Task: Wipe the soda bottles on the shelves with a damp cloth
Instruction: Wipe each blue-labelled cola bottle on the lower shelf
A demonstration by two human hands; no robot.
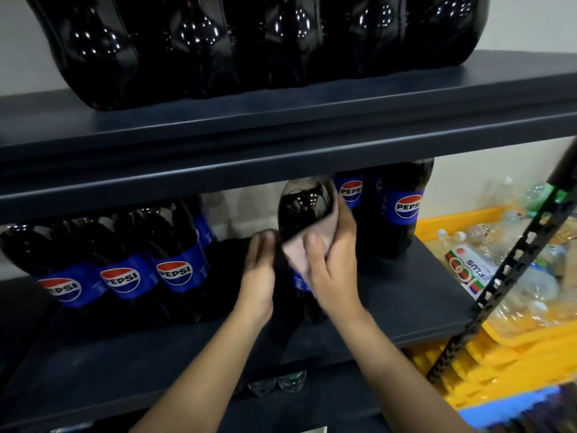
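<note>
Midway along the middle shelf [390,310] of a dark metal rack, a person works on one cola bottle [301,210] pulled forward from the rows, the right hand [332,264] clamping a pale pink cloth [307,250] around the bottle's shoulder while the left hand [260,270] steadies its other flank, fingers curled against the dark plastic, though motion blur makes it hard to say how firmly that hand grips. The bottle leans, its long axis running from a base near the person's wrists up and away toward the underside of the upper shelf [281,145], so the neck end lies farther from both hands and the blue label sits just under the cloth. The right hand is the nearer one to the unwiped upper curve; a stroke along that axis, up toward the neck, looks like the natural next pass, with the left hand holding the body from turning. Three labelled bottles [125,270] stand in a row to the left and two more [402,207] close behind on the right, near enough that a wide swing of the elbow could knock them. More dark bottles [243,42] sit on the upper shelf, apparently in shrink-wrap, and yellow crates [505,354] of clear plastic bottles lie beyond the rack's upright on the right
</note>
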